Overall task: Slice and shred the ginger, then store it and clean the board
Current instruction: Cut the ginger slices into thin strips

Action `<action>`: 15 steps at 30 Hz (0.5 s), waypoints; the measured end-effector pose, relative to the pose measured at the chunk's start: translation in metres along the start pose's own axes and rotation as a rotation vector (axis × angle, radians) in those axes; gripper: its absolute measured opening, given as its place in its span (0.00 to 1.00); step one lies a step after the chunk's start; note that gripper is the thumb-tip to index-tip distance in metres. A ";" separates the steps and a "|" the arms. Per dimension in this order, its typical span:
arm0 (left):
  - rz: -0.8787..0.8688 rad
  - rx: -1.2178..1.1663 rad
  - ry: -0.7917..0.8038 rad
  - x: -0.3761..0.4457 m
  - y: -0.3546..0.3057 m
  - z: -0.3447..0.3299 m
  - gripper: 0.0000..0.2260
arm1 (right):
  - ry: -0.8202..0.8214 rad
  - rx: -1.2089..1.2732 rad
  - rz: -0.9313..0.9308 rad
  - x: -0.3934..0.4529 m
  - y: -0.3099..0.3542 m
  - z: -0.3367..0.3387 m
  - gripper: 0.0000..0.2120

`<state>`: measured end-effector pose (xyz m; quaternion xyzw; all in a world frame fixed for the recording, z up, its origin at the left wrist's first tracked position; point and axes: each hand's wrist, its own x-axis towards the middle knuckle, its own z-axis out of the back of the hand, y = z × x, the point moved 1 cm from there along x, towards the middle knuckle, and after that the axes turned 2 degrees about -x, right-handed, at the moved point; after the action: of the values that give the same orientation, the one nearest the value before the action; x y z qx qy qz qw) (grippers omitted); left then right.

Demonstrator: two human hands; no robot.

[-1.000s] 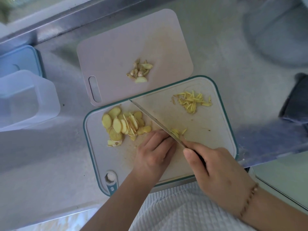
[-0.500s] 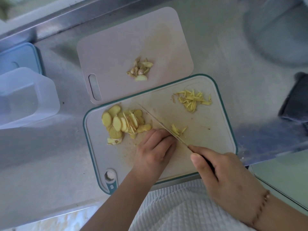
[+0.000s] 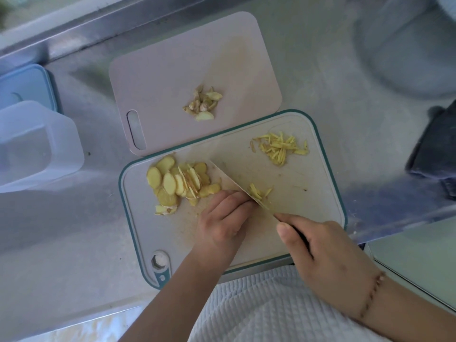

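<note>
On the teal-rimmed cutting board (image 3: 311,208) lies a pile of round ginger slices (image 3: 177,181) at the left and a heap of ginger shreds (image 3: 281,148) at the far right. My right hand (image 3: 325,253) grips the handle of a knife (image 3: 234,181), whose blade runs diagonally across the board. A few fresh shreds (image 3: 259,191) lie against the blade. My left hand (image 3: 223,220) sits with curled fingers right beside the blade, holding down ginger slices that its fingertips hide.
A pink cutting board (image 3: 172,70) behind holds ginger peel scraps (image 3: 203,103). A clear plastic container (image 3: 32,144) and its blue lid (image 3: 24,87) stand at the left. A dark cloth (image 3: 434,154) lies at the right on the steel counter.
The knife has drawn back toward my right hand, its tip sliding down the board. A few more shreds lie by the blade. My left hand has stayed in place.
</note>
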<state>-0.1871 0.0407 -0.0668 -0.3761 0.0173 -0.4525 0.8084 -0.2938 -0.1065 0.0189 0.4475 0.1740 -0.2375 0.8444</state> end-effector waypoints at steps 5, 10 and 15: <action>0.007 -0.024 -0.027 0.001 0.000 0.001 0.10 | -0.035 -0.044 0.049 0.018 0.004 -0.009 0.30; 0.001 -0.014 -0.043 0.000 0.000 0.003 0.11 | -0.040 -0.002 0.033 -0.003 0.004 0.000 0.29; 0.027 -0.013 -0.032 0.000 0.001 0.002 0.14 | -0.017 -0.037 0.046 0.011 0.003 -0.007 0.31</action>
<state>-0.1858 0.0423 -0.0661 -0.3884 0.0121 -0.4353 0.8121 -0.2838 -0.1018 0.0122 0.4334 0.1608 -0.2188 0.8593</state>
